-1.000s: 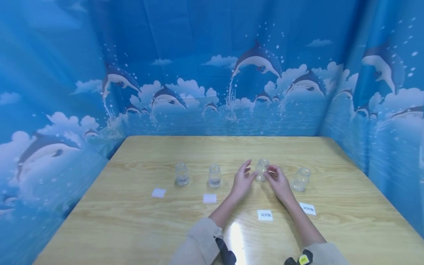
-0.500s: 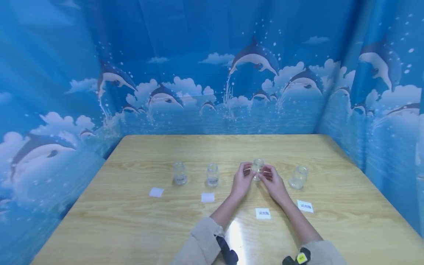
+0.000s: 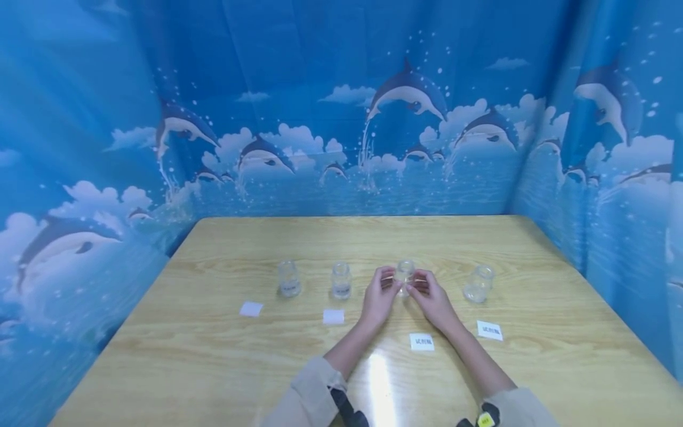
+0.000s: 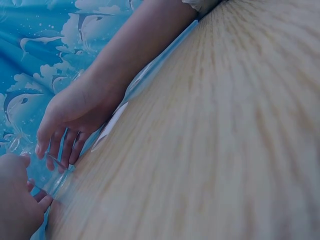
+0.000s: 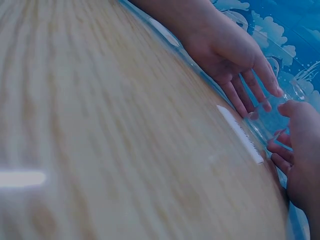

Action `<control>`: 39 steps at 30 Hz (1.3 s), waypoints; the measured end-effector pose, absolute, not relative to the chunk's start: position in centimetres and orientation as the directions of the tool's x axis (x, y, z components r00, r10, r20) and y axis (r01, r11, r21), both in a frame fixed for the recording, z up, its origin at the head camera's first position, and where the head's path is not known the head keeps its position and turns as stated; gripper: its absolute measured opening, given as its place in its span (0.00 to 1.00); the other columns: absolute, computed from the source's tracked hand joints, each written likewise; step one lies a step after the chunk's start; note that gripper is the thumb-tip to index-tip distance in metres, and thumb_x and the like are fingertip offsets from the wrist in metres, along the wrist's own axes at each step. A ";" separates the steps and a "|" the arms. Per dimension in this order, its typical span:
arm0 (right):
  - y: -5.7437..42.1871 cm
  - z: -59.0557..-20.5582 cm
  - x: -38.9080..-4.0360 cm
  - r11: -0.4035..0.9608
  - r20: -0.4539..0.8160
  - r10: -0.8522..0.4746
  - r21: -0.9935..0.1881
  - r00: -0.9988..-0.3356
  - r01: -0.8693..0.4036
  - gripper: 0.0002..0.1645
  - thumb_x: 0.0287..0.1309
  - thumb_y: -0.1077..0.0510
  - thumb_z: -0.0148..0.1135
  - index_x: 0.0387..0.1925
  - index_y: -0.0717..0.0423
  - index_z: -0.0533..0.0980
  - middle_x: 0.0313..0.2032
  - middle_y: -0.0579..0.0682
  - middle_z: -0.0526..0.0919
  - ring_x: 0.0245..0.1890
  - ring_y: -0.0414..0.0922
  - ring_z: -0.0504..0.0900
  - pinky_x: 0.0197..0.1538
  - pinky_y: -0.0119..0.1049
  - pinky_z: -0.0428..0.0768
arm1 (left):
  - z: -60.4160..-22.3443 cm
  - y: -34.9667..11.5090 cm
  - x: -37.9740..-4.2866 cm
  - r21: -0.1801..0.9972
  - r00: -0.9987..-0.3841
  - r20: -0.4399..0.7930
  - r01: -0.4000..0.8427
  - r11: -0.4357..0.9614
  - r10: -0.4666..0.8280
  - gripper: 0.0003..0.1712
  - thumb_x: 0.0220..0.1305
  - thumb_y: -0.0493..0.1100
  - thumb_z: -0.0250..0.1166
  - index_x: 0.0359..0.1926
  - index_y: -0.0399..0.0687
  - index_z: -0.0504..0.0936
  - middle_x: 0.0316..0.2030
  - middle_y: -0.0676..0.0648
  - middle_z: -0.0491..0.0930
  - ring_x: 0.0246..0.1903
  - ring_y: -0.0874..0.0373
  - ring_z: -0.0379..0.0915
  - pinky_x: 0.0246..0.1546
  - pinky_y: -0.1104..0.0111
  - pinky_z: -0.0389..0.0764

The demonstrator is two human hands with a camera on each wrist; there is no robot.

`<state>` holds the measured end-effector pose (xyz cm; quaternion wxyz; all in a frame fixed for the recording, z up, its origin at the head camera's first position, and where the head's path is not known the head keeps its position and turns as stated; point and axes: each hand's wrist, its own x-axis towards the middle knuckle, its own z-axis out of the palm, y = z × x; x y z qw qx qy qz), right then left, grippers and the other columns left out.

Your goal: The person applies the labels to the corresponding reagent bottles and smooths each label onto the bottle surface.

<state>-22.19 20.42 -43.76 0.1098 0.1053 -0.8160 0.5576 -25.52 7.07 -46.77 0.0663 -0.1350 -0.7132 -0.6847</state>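
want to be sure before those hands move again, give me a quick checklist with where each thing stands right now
1. Held jar gripped on both sides: ok, left hand and right hand hold it between them.
2. Its mouth facing up: ok.
3. Its base flat on the table: cannot tell.
4. Left hand clear of the neighbouring jar: ok, a gap shows.
5. Writing visible on the far-left card: not ok, it looks blank.
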 end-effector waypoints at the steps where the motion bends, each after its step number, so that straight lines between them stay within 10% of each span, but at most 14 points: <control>1: 20.5 -44.1 -22.4 0.367 0.303 -0.058 -0.880 -0.951 -0.303 0.23 0.59 0.68 0.56 0.52 0.75 0.61 0.48 0.71 0.70 0.48 0.64 0.72 0.54 0.52 0.69 | -46.7 7.0 -25.5 0.957 -0.953 0.284 0.288 0.023 0.103 0.20 0.59 0.38 0.62 0.52 0.38 0.71 0.49 0.40 0.74 0.49 0.46 0.71 0.50 0.63 0.73; 18: 23.4 -45.7 -20.6 0.452 0.310 -0.132 -0.827 -0.942 -0.335 0.17 0.57 0.61 0.61 0.47 0.65 0.71 0.40 0.54 0.79 0.42 0.50 0.77 0.49 0.42 0.75 | -46.7 3.8 -23.1 0.897 -0.917 0.304 0.367 0.246 0.259 0.13 0.60 0.44 0.63 0.43 0.45 0.75 0.40 0.53 0.73 0.37 0.61 0.71 0.39 0.71 0.75; 27: 26.2 -45.4 -18.2 0.585 0.217 -0.468 -0.651 -0.857 -0.484 0.13 0.47 0.51 0.69 0.36 0.42 0.77 0.46 0.45 0.75 0.49 0.49 0.70 0.52 0.55 0.68 | -47.0 3.9 -20.3 0.390 -0.684 0.344 0.728 0.564 0.644 0.20 0.56 0.61 0.61 0.46 0.61 0.80 0.48 0.56 0.73 0.48 0.63 0.63 0.51 0.67 0.65; 39: 25.2 -45.4 -18.6 0.640 0.208 -0.469 -0.590 -0.858 -0.492 0.15 0.44 0.49 0.70 0.36 0.41 0.76 0.49 0.45 0.73 0.51 0.49 0.68 0.53 0.56 0.67 | -46.8 3.6 -20.5 0.382 -0.725 0.290 0.686 0.619 0.625 0.16 0.54 0.59 0.64 0.43 0.62 0.81 0.48 0.56 0.72 0.50 0.62 0.62 0.54 0.65 0.63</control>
